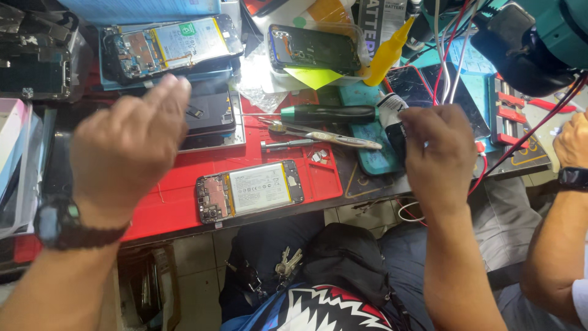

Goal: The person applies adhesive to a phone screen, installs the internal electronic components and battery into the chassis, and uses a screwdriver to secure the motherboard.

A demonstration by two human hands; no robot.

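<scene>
My left hand (125, 147) hovers, blurred, above the red mat (165, 202), fingers loosely curled and holding nothing that I can see. It is nearest a dark phone part (211, 113) and an opened phone (250, 190) with its battery and board showing. My right hand (436, 156) is closed around a black and white cylinder-shaped object (392, 116) at the bench's right side, over a teal mat (373, 156). A green-handled screwdriver (327, 113) and metal tweezers (331, 138) lie between my hands.
Two more opened phones (174, 46) (313, 48) lie at the back, beside a yellow nozzle bottle (387, 55). Red and white wires (456, 55) hang at the right. Another person's hand with a watch (572, 147) works at the far right. Keys (286, 265) hang at my lap.
</scene>
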